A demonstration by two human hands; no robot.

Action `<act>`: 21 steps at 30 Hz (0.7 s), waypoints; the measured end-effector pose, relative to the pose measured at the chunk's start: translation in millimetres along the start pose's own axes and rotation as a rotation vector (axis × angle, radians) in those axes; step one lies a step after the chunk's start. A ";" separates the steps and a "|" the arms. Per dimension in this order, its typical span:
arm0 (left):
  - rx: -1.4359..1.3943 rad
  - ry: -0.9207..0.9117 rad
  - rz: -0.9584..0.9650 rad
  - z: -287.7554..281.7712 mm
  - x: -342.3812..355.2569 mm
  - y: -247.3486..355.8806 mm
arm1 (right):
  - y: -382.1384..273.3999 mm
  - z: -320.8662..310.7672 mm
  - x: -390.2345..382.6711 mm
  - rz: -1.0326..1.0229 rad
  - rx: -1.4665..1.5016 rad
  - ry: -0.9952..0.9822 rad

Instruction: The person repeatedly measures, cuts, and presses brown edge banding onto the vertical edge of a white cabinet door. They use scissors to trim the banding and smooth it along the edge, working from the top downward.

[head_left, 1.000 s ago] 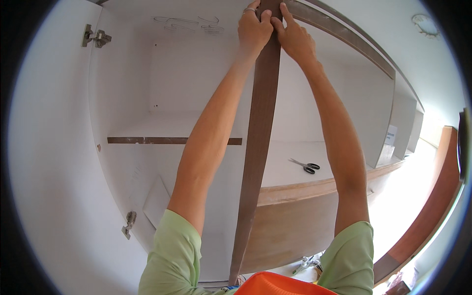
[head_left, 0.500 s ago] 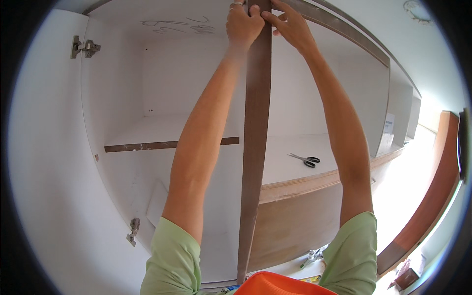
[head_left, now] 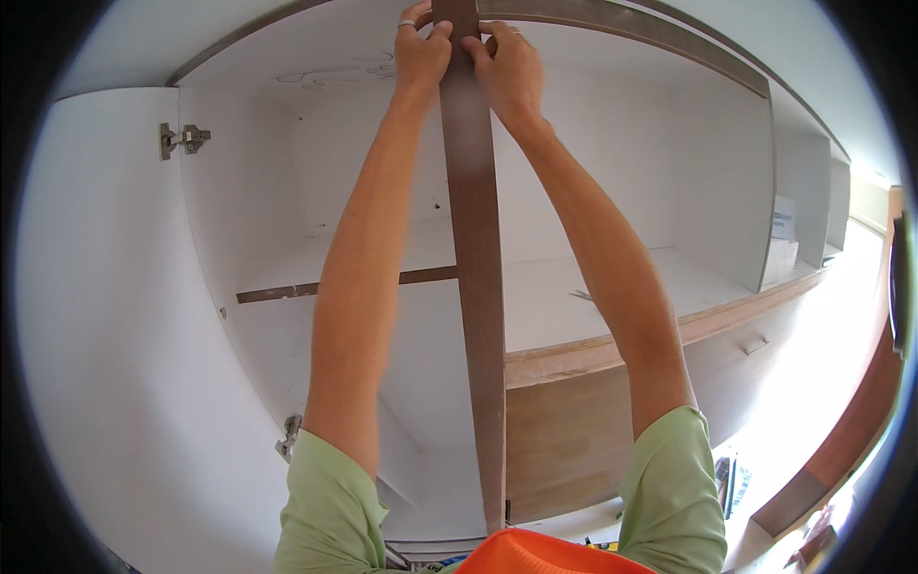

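Both arms are raised to a dark brown upright strip (head_left: pixel 473 210) along the front of the white cabinet. My left hand (head_left: pixel 423 59) is closed round its left edge near the top, with the thumb against the strip. Opposite it, my right hand (head_left: pixel 508 72) pinches the right edge, its thumb laid on the front face and its fingers curled behind. What the fingertips touch behind the strip is hidden. Only the blade tips of the scissors (head_left: pixel 581 295) show on the right-hand shelf, past my right forearm.
An open white door (head_left: pixel 105 287) stands at the left, with a metal hinge (head_left: pixel 184 141) near its top. A brown-edged shelf (head_left: pixel 277 294) crosses the left compartment. Small boxes (head_left: pixel 781 239) sit in a compartment farther right. Below, a wooden drawer front (head_left: pixel 564 440) spans the right side.
My view has shifted, so the strip and hands appear farther left. My right hand has closed more on the strip's edge. My right forearm now hides most of the scissors.
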State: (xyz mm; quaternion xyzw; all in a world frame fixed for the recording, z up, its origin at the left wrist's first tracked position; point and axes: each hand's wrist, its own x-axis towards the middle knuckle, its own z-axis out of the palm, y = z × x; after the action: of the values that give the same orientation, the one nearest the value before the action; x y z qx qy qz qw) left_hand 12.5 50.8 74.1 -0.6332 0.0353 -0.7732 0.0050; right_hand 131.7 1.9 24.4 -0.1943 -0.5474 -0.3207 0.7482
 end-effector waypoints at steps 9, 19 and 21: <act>0.087 -0.059 -0.171 -4.1 -4.8 29.9 | -12.7 -1.9 -4.9 0.080 0.000 -0.020; 0.069 0.116 -0.216 9.2 -18.7 51.5 | -10.8 -10.2 -10.2 0.076 0.125 -0.002; 0.085 0.113 -0.235 6.6 -24.9 58.7 | -13.9 -14.1 -12.1 0.160 0.241 -0.038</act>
State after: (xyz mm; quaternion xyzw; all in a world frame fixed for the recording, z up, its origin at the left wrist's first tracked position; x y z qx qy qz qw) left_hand 21.7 -6.7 47.5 -0.5875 -0.0716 -0.8037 -0.0607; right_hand 129.6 -13.9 7.5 -0.1521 -0.5789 -0.1880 0.7787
